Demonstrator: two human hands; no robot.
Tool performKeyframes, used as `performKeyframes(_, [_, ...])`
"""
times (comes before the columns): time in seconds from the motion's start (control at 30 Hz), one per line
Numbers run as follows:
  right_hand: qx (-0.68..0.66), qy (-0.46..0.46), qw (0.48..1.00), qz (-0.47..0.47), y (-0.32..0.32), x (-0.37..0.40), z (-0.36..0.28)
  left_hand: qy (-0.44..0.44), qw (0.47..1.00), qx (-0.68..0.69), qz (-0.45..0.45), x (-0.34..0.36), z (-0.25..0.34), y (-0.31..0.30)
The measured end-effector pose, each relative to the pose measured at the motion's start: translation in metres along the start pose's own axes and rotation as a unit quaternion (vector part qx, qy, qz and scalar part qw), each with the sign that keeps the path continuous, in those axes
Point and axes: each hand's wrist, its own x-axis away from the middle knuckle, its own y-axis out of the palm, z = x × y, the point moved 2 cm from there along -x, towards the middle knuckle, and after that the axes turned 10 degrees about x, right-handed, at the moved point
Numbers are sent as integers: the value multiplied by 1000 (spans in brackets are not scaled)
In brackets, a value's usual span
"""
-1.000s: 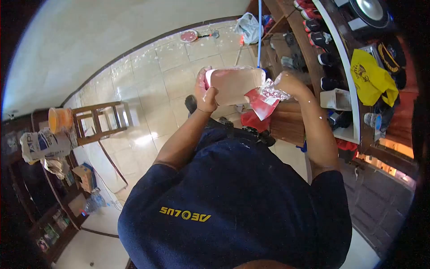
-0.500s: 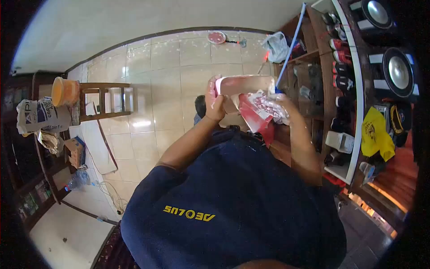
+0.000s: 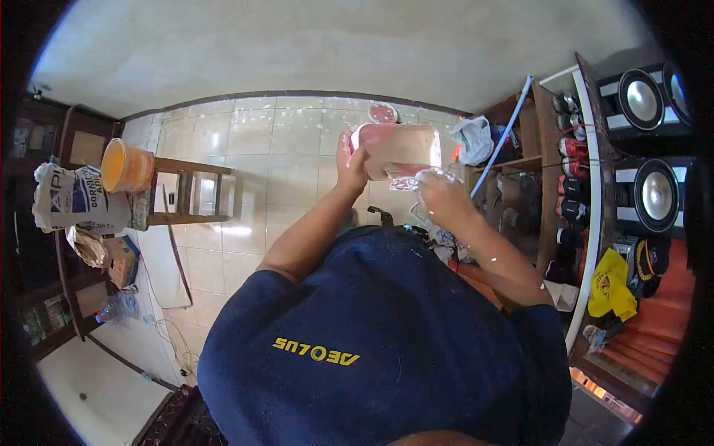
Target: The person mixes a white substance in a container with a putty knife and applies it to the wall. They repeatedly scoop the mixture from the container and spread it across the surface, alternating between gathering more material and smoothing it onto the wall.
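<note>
My left hand (image 3: pixel 352 165) is closed around the left end of a shallow rectangular tray (image 3: pixel 405 143), pinkish at one corner, with the thumb along its near side. My right hand (image 3: pixel 445 199), smeared with white paste, is closed at the tray's near right edge. From its fingers a flat white-and-reddish smeared piece (image 3: pixel 404 177) reaches left along the near rim; I cannot tell its exact kind. Beyond the tray, a round pinkish thing (image 3: pixel 382 113) lies on the floor, partly hidden by the tray.
White spots mark the tiled floor (image 3: pixel 297 137) near the wall. To the left, an orange bucket (image 3: pixel 126 165) and a printed bag (image 3: pixel 74 195) stand by a wooden ladder-like frame (image 3: pixel 190 193). On the right are a blue pole (image 3: pixel 504 134), a plastic bag (image 3: pixel 474 140) and shoe shelves (image 3: pixel 550 141).
My right hand has turned over and drawn nearer my body, and the smeared piece now lies along the tray's near edge instead of hanging down. The tray shows more of its face; the view has shifted.
</note>
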Motion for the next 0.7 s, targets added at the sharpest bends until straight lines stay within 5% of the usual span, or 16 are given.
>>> performKeyframes(0.27, [-99, 85, 991, 9, -11, -39, 31, 6, 995, 20, 98, -63, 3, -54])
performKeyframes(0.33, [-195, 138, 965, 111, -11, -53, 52, 14, 995, 27, 90, -79, 10, -62])
performKeyframes(0.4, [-285, 291, 904, 132, 0, -67, 75, 35, 995, 45, 76, -97, 31, -56])
performKeyframes(0.47, [-459, 433, 763, 139, 39, -84, 107, 47, 997, 10, 68, -121, 48, -56])
performKeyframes(0.5, [-501, 422, 737, 165, 42, -99, 117, 50, 997, -12, 58, -134, 55, -55])
performKeyframes(0.53, [-507, 420, 735, 159, 39, -118, 123, 54, 997, -34, 47, -146, 59, -56])
performKeyframes(0.6, [-281, 267, 913, 127, 28, -172, 137, 66, 995, -58, 51, -181, 67, -64])
performKeyframes(0.7, [-243, 87, 960, 113, 8, -256, 153, 76, 986, -149, 25, -228, 98, -58])
